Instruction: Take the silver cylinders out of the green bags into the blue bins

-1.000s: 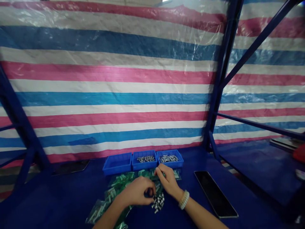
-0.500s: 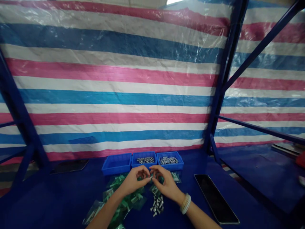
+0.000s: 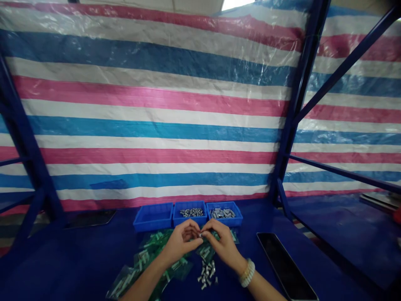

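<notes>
My left hand (image 3: pixel 181 242) and my right hand (image 3: pixel 222 244) meet fingertip to fingertip above the blue table, both pinched on a small silver metal part (image 3: pixel 200 235). A beaded bracelet (image 3: pixel 247 273) sits on my right wrist. Below the hands lies a loose pile of small metal parts (image 3: pixel 207 274). Several clear bags with green printing (image 3: pixel 156 255) lie spread under and left of my hands. Behind them stand three blue trays: the left tray (image 3: pixel 152 218) looks empty, the middle tray (image 3: pixel 189 213) and the right tray (image 3: pixel 224 213) hold metal parts.
A dark tablet or phone (image 3: pixel 286 267) lies flat at the right of my hands. Another dark flat device (image 3: pixel 89 218) lies at the far left. Blue metal frame posts (image 3: pixel 293 113) rise at right and left. A striped tarpaulin (image 3: pixel 150 113) closes off the back.
My left hand has risen from the pile of metal parts and met my right hand in the air. Both hands now pinch a small part between them.
</notes>
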`<state>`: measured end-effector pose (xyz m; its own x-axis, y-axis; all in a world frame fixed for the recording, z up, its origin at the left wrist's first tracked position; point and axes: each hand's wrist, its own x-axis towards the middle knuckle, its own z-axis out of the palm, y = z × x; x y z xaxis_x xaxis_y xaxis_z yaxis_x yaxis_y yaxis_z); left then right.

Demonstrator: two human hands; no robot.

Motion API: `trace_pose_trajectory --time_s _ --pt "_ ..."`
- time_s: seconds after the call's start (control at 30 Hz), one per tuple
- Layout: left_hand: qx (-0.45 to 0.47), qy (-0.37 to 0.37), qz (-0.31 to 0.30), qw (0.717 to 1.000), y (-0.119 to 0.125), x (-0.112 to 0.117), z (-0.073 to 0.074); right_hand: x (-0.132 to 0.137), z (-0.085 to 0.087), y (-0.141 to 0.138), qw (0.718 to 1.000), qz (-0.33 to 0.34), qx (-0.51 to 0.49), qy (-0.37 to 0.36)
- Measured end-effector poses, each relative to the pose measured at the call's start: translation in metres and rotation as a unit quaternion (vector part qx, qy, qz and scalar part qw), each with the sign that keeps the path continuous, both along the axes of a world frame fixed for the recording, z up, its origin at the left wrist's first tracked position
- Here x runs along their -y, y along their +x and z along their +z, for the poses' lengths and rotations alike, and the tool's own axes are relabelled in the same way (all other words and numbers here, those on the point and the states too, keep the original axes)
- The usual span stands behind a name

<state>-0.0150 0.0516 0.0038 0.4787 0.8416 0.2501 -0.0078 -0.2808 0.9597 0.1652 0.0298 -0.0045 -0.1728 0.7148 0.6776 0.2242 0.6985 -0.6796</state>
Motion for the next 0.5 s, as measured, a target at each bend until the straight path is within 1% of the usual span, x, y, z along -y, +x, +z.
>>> trace_pose_trajectory --time_s 0.07,0.13,0.3,0.4,0.47,0.5 --pt "-0.002 0.001 0.041 0.999 0.005 0.003 -0.001 -0.001 -0.003 0.0 1.0 -0.026 0.013 0.0" --pt "-0.006 0.015 0.077 0.997 0.009 0.005 -0.002 -0.002 -0.007 -0.001 0.999 -0.037 0.028 -0.002" --pt "-0.041 0.099 0.136 0.985 0.008 0.003 -0.003 -0.002 -0.009 -0.004 0.998 -0.003 0.055 -0.014" --pt "-0.063 0.149 0.166 0.973 0.004 -0.007 0.0 -0.002 -0.009 -0.004 0.999 -0.011 0.03 -0.016" --pt "-0.087 0.195 0.195 0.957 0.001 -0.02 0.006 -0.004 -0.01 -0.003 0.999 -0.027 0.011 -0.02" --pt "-0.107 0.226 0.211 0.945 -0.001 -0.028 0.011 -0.005 -0.01 -0.002 0.999 -0.035 0.004 -0.022"
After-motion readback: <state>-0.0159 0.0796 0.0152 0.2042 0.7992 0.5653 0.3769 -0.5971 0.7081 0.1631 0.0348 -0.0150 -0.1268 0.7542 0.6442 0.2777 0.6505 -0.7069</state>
